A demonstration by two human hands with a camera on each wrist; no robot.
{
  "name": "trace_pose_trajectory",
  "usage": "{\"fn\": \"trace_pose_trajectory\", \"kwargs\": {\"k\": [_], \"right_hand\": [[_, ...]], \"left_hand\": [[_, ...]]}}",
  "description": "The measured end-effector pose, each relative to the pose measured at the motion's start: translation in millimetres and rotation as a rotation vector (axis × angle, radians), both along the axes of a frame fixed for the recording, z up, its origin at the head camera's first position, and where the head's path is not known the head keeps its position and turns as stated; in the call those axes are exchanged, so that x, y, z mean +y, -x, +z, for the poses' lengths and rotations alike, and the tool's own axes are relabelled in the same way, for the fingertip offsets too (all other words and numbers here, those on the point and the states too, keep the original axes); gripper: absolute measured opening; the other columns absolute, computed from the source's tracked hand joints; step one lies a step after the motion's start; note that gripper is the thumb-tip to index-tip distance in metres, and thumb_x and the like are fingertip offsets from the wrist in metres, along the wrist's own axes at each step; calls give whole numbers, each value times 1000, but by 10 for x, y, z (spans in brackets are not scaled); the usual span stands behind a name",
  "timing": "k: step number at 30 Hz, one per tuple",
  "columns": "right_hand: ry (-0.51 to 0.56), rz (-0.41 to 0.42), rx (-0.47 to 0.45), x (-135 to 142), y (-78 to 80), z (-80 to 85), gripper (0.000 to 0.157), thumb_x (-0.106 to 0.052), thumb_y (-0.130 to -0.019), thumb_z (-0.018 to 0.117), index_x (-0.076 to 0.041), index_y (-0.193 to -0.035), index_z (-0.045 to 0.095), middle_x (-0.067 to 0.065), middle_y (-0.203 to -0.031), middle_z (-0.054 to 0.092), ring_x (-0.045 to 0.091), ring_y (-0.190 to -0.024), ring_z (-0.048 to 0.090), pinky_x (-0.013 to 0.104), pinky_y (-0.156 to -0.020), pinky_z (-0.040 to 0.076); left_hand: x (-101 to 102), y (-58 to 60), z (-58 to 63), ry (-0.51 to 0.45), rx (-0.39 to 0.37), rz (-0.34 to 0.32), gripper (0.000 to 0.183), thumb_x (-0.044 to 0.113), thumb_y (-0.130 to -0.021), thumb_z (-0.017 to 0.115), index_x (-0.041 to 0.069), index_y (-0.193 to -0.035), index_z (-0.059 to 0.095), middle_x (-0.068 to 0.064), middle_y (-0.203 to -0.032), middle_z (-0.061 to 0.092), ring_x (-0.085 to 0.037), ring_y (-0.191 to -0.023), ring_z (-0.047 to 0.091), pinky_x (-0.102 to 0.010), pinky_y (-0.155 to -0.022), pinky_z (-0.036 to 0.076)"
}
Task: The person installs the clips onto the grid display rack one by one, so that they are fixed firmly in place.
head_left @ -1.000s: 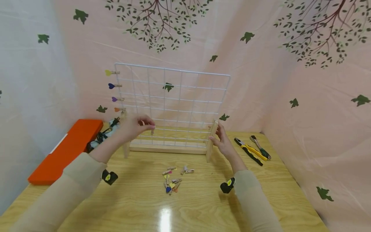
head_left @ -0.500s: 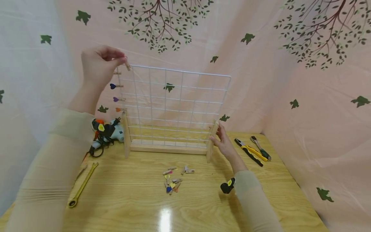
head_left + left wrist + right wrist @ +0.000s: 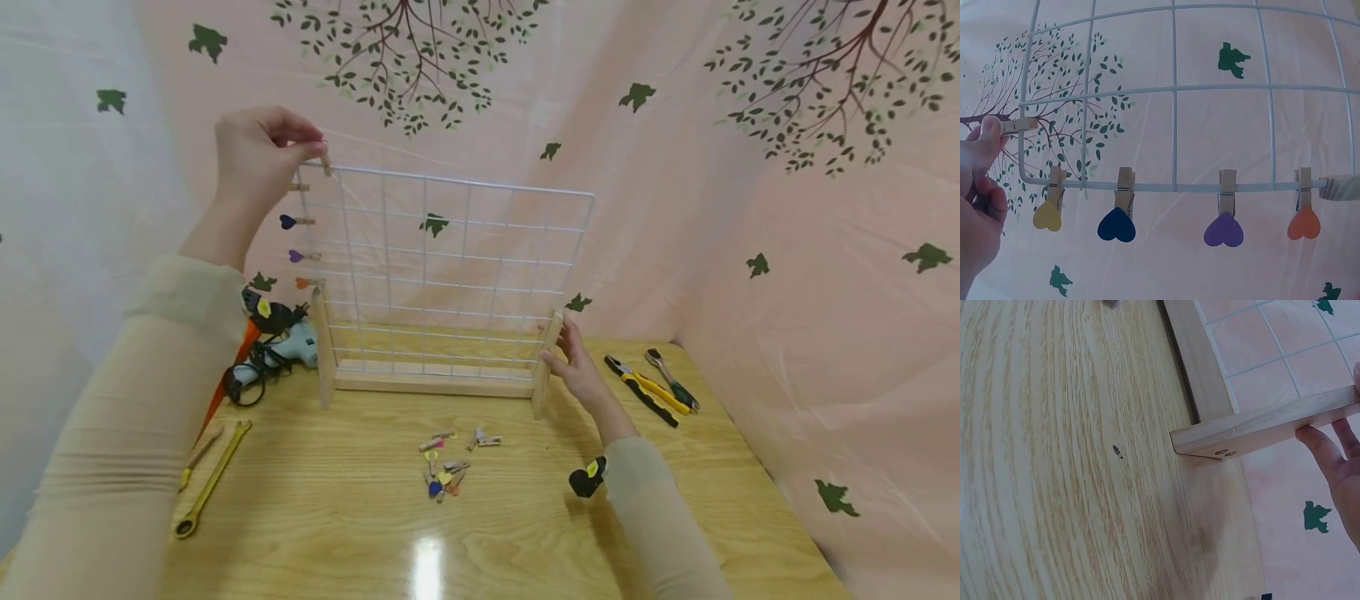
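Observation:
My left hand (image 3: 255, 162) pinches a small wooden clothespin (image 3: 1021, 125) at the top wire of a white wire grid (image 3: 424, 250), close to its upper left corner. In the left wrist view the clothespin's far end overlaps the wire. Four-sided and upright, the grid stands in a wooden frame. Along its left edge hang clothespins with a yellow heart (image 3: 1047, 216), a blue heart (image 3: 1117, 225), a purple heart (image 3: 1224, 230) and an orange heart (image 3: 1304, 224). My right hand (image 3: 579, 368) grips the frame's right wooden post (image 3: 1272, 425), thumb on one side and fingers on the other.
Several loose heart clothespins (image 3: 446, 479) lie on the wooden table (image 3: 345, 525) before the frame. Pliers (image 3: 643, 390) and a green-handled tool (image 3: 672, 382) lie to the right. On the left are a glue gun (image 3: 288, 350) with a black cord, an orange case and a yellow wrench (image 3: 213, 479).
My left hand has risen with the clothespin from low before the grid to its upper left corner, and the clothespin now meets the top wire. My right hand stays on the post.

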State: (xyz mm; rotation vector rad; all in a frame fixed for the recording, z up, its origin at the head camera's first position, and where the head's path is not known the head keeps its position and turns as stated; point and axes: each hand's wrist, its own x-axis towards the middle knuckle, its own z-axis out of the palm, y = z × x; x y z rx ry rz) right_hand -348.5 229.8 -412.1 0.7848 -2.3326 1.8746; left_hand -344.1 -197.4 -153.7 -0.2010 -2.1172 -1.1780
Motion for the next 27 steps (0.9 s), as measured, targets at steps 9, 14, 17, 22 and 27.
{"fn": "trace_pose_trajectory", "kwargs": {"k": [9, 14, 17, 22, 27], "right_hand": [[5, 4, 6, 22, 35, -21, 68, -12, -90, 50, -34, -141, 11, 10, -142, 26, 38, -127, 26, 52, -83, 43], [16, 6, -17, -11, -49, 83, 68, -4, -90, 47, -29, -142, 11, 12, -142, 25, 40, -128, 24, 56, -85, 40], [22, 8, -20, -26, -83, 123, 68, -2, -90, 46, -28, -142, 11, 13, -142, 24, 40, -128, 22, 57, -85, 39], [15, 12, -5, -8, -31, 71, 68, -5, -90, 48, -28, -142, 10, 12, -142, 25, 40, -127, 24, 55, -84, 42], [-25, -5, 5, 20, 37, -24, 68, -14, -90, 51, -34, -141, 11, 6, -141, 28, 33, -127, 29, 50, -83, 44]], "left_hand": [[27, -94, -47, 75, 34, 23, 34, 40, -75, 66, 20, -103, 67, 13, -88, 56, -1, -77, 39, -19, -71, 29], [173, -252, -166, 109, 251, 48, 32, 38, -76, 65, 16, -99, 69, 4, -92, 63, -2, -74, 42, -17, -64, 30], [283, -338, -325, 151, 285, -4, 32, 35, -77, 67, 12, -98, 69, -1, -93, 65, -5, -75, 46, -17, -62, 33], [449, -477, -783, 251, 152, -156, 33, 31, -78, 68, 12, -105, 65, -1, -98, 64, -11, -81, 50, -23, -66, 36], [605, -557, -1389, 360, -4, -312, 38, 28, -76, 70, 16, -111, 62, 0, -104, 62, -17, -89, 52, -32, -70, 42]]}}
